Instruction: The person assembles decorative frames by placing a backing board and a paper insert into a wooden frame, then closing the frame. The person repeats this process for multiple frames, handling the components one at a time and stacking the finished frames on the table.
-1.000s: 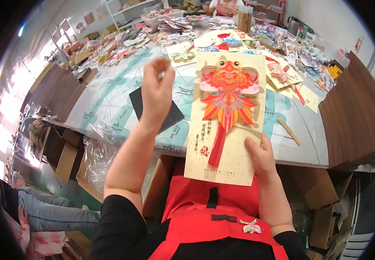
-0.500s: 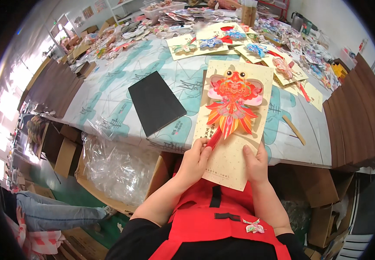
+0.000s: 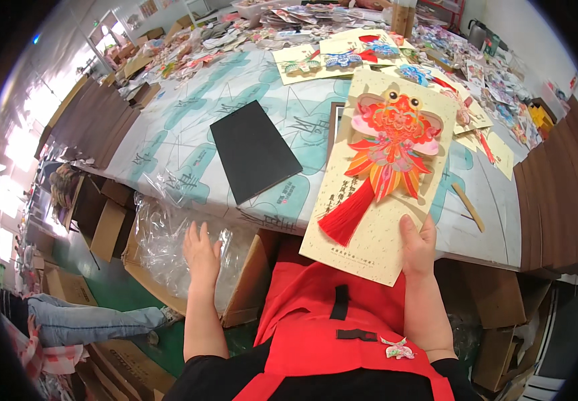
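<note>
Cream speckled card bearing red fish and stringy tassel: I log it toward three o'clock, pinched by right hand; left hand, eight o'clock, splayed near crinkled plastic.

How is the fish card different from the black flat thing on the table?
The cream card carries a red-orange fish and red tassel; the black panel looks plain.
The right hand holds the cream card; the black panel lies on the table.
Both are flat and longer than wide.
</note>
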The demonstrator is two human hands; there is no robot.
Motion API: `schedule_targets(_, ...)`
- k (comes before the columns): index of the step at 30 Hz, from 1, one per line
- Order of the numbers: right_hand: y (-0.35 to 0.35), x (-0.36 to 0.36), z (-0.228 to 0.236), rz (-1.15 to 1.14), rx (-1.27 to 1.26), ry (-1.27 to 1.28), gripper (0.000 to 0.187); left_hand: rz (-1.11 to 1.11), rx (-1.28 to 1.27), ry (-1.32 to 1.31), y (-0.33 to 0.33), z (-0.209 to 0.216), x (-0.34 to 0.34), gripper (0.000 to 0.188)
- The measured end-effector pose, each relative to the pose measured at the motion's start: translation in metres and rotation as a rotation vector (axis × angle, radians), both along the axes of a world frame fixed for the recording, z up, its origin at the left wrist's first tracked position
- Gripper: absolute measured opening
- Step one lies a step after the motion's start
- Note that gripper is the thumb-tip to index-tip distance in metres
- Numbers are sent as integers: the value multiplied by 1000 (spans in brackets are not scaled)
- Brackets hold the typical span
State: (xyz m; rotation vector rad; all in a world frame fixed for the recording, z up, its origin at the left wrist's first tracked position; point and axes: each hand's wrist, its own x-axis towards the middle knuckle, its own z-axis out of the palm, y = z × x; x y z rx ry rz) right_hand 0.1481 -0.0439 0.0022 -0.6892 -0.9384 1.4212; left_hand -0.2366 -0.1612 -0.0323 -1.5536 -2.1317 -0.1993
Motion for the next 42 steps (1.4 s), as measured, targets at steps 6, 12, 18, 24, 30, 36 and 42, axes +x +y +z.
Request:
schedule_targets(6,-4,-6,-3,155,-38,13,41,-621,134,-1801,53,37,97,42)
schedule_targets(12,-11,-3,-5,186,-52,-95,43,-791,177,-1953,68,64,144,37)
schedule_targets(18,-16,-4,2,187,17,-154,44,-791,374,-1555,68,62,140,43)
schedule_targets(24,-28,-26,11,202,265,-474,43,-743,642,-598,61,85,125,78)
schedule_targets(30,-44,-58,35,182,571,-663,41,-763,495,-735,66,83,118,97)
schedule_targets(36,-45,-74,51,125,705,-639,43,-1006,333,-1328,40,98,138,110)
schedule_targets(42,-52,-97,77,348,1080,-728,55,-854,424,-1654,14,102,163,79)
